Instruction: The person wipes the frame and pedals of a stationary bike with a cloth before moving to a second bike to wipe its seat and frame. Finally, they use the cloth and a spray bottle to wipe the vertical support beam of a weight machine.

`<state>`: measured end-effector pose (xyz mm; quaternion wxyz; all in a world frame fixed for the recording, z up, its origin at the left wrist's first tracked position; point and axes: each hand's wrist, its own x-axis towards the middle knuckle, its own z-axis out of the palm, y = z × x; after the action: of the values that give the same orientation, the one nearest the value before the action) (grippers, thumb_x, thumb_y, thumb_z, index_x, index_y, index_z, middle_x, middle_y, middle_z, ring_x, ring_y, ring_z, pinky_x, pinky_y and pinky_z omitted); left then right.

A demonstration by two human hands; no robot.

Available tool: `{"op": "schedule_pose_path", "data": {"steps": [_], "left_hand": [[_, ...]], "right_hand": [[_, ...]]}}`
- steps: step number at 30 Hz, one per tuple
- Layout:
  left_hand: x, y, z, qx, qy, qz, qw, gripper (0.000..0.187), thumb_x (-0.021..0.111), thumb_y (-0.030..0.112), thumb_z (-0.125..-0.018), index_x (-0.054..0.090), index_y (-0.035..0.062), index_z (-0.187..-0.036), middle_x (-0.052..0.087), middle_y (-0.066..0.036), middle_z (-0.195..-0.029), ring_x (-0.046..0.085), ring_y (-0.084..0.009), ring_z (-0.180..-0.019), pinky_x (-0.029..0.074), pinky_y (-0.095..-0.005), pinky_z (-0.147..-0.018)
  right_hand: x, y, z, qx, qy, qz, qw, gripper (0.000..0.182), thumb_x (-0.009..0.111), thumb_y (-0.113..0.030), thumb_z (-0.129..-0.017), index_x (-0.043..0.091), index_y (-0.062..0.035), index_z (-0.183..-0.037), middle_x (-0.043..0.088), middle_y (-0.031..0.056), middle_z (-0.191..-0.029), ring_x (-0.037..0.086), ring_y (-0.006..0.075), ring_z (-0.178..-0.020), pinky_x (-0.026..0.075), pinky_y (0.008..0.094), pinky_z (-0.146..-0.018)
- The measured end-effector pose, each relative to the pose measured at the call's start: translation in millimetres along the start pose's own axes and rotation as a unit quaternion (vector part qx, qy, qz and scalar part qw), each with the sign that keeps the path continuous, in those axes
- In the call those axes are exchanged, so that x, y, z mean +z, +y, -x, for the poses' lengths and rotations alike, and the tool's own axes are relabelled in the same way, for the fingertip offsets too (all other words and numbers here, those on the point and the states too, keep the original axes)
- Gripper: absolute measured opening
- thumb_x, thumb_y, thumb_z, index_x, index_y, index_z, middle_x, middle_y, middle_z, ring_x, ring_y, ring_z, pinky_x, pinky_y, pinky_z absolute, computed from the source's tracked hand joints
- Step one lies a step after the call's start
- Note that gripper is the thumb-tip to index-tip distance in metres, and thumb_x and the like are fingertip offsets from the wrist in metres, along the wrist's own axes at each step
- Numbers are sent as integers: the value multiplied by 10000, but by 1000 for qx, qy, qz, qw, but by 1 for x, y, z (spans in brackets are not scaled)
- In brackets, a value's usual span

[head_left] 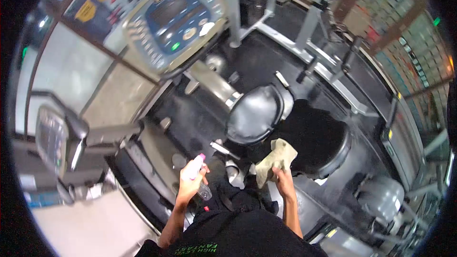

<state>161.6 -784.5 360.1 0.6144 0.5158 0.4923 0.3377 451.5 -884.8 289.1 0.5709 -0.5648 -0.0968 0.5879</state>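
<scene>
My left hand [189, 184] is closed around a spray bottle [204, 191] with a clear body and a white and pink spray head, held in front of my body. In my right hand [284, 182] is a crumpled pale greenish-beige cloth [277, 156], gripped by its lower part while the rest spreads above the fingers. Just beyond the cloth are the shiny black seat [254, 114] of an exercise bike and a dark padded backrest [337, 154]. Neither the bottle nor my left hand visibly touches the machine.
The bike's console [173, 19] with screen and buttons stands at the upper left. A second console [51, 140] is at the far left. A grey metal frame [304, 33] rises at upper right, and a rounded grey machine part [381, 197] sits lower right. Black matting [257, 59] covers the floor.
</scene>
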Motion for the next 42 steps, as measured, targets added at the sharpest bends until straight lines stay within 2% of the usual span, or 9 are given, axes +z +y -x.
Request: {"op": "schedule_pose_path", "data": {"steps": [4, 8, 16, 17, 28, 36, 37, 40, 42], "left_hand": [[16, -18, 60, -24, 135, 2, 991, 158, 571, 33, -903, 588, -36, -1044, 626, -91, -801, 578, -123, -518, 491, -251, -457], [27, -49, 94, -37, 182, -28, 982, 252, 579, 87, -913, 566, -26, -1138, 614, -81, -809, 562, -115, -519, 491, -251, -456], [43, -109, 109, -161, 337, 16, 927, 250, 637, 146, -881, 625, 14, -1093, 599, -19, -741, 546, -85, -491, 480, -252, -441], [38, -137, 113, -161, 314, 1, 936, 394, 647, 192, -887, 576, 28, -1238, 617, -20, -765, 534, -81, -477, 483, -260, -443], [27, -223, 54, -178, 343, 31, 922, 335, 673, 223, -858, 623, 40, -1134, 590, -13, -685, 553, -95, -492, 479, -267, -440], [16, -302, -8, -213, 312, 31, 925, 329, 640, 202, -888, 618, 79, -1192, 601, -16, -693, 524, -94, -460, 450, -276, -420], [16, -303, -11, -180, 342, 24, 922, 271, 646, 285, -857, 661, 39, -970, 623, -86, -597, 623, -169, -472, 499, -326, -467], [10, -301, -18, -228, 325, -58, 916, 282, 639, 327, -856, 657, 49, -899, 629, -109, -611, 626, -186, -466, 512, -351, -512], [8, -309, -21, -234, 311, -103, 915, 329, 625, 377, -843, 654, 53, -887, 654, -180, -694, 665, -323, -617, 526, -424, -624]], "right_hand": [[5, -11, -25, 4, -78, 8, 997, 485, 605, -167, -892, 431, -8, -1315, 546, 69, -1174, 515, 167, -1064, 401, 302, -942], [-2, 10, -48, 4, -66, 51, 997, 463, 572, -86, -894, 414, -20, -1325, 540, 65, -1202, 537, 188, -1086, 430, 330, -935], [8, -3, -37, 2, -100, 172, 980, 411, 556, -200, -932, 461, 21, -1266, 545, 66, -1185, 519, 162, -1061, 405, 305, -920], [14, -10, -32, 8, -93, 202, 975, 419, 543, -206, -937, 454, 19, -1279, 539, 83, -1201, 515, 175, -1080, 395, 307, -937], [5, 25, -49, -27, -40, 164, 985, 346, 518, -164, -920, 492, 10, -1218, 578, 92, -1081, 584, 192, -960, 473, 338, -835], [13, 146, -97, 6, -21, 158, 987, 318, 547, -200, -922, 532, 6, -1163, 580, 61, -1047, 547, 168, -932, 430, 304, -825], [16, 158, -101, -12, -19, 200, 980, 325, 548, -204, -924, 529, 11, -1167, 580, 68, -1064, 545, 172, -948, 425, 304, -838], [16, 187, -108, -47, -17, 205, 977, 350, 554, -215, -925, 519, 23, -1179, 576, 83, -1098, 538, 179, -988, 409, 303, -874], [16, 198, -109, -44, -7, 187, 981, 357, 558, -212, -917, 519, 21, -1184, 575, 81, -1108, 537, 177, -1002, 405, 303, -884]]}}
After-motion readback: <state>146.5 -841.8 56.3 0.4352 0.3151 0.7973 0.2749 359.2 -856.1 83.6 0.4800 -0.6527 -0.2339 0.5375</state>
